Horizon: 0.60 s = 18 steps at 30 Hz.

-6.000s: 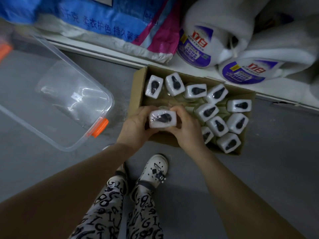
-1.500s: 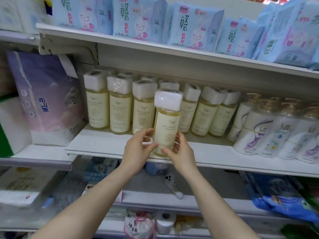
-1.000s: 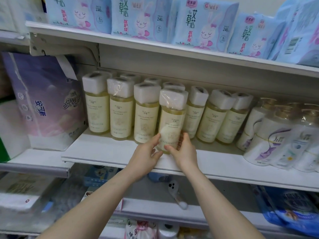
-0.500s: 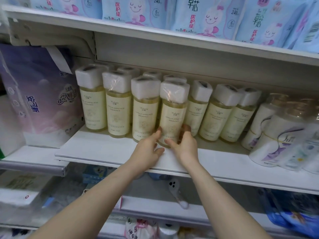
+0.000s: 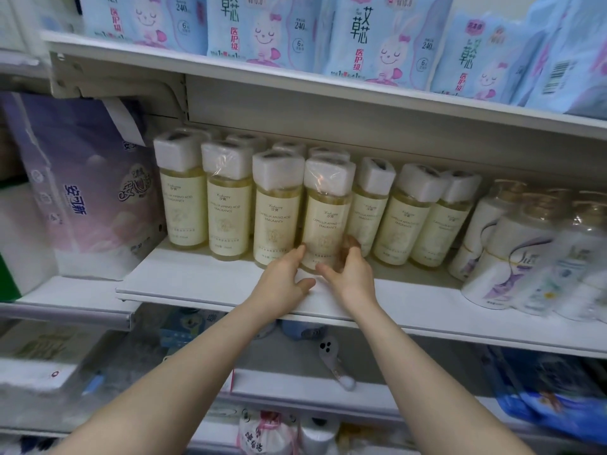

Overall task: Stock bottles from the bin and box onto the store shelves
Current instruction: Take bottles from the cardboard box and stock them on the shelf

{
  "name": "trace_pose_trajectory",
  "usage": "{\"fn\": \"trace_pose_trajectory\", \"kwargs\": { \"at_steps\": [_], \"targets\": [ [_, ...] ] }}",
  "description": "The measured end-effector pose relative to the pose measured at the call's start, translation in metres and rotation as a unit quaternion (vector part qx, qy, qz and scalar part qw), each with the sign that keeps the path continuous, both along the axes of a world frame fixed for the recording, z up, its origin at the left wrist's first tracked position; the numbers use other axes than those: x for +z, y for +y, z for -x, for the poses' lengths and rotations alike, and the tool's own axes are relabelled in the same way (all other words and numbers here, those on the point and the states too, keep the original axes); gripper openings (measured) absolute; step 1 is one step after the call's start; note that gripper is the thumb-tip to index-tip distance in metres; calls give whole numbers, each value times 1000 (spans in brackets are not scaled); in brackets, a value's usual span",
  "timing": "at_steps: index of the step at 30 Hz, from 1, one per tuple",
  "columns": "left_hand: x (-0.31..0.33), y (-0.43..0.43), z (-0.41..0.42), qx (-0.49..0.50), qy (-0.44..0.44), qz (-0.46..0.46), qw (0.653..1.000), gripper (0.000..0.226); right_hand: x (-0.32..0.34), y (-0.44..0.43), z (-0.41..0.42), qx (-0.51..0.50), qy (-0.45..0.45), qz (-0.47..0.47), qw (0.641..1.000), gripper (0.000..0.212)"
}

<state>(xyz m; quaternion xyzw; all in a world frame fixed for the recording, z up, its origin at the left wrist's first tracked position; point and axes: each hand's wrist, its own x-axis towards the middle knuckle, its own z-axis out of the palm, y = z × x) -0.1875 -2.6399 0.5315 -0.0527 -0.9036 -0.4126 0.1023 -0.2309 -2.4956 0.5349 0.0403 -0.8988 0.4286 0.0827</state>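
Head camera: looks forward and a little down at white metal store shelves, with both bare forearms reaching in from below.
Bottle in hand: a clear plastic bottle of pale yellow liquid with a cream label and a white square cap under shrink wrap point(image 5: 326, 213), upright on the middle white shelf board point(image 5: 203, 284), fourth from the left in the front row.
Left hand point(image 5: 285, 280): fingers partly curled, fingertips touching the bottle's lower left side, thumb spread out toward the right hand; a loose contact and not a closed wrap.
Right hand point(image 5: 350, 274): cupped round the bottle's base from the right, fingertips point(image 5: 353, 243) behind it and seen through the clear plastic (slightly blurred).
Neighbours: matching yellow bottles point(image 5: 226, 201) stand close on both sides, with more caps showing in a second row behind.
Right end of shelf: white pump bottles with purple swirl labels point(image 5: 505, 257), some wrapped in film.
Left of shelf: a lilac and white soft pack with blue characters point(image 5: 82, 192), on a lower adjoining board.
Top shelf: pale blue packs printed with a pink-bowed rabbit point(image 5: 262, 27), side by side.
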Motion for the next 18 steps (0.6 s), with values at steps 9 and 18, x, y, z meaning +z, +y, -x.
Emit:
{"fn": "trace_pose_trajectory", "kwargs": {
  "at_steps": [9, 18],
  "targets": [
    [-1, 14, -50, -15, 104, -100, 989, 45, -5, 19, -70, -30, 52, 32, 998, 72],
    [-29, 66, -96, -85, 151, -132, 976, 37, -34, 71, -158, -58, 132, -15, 989, 54]
  ]
}}
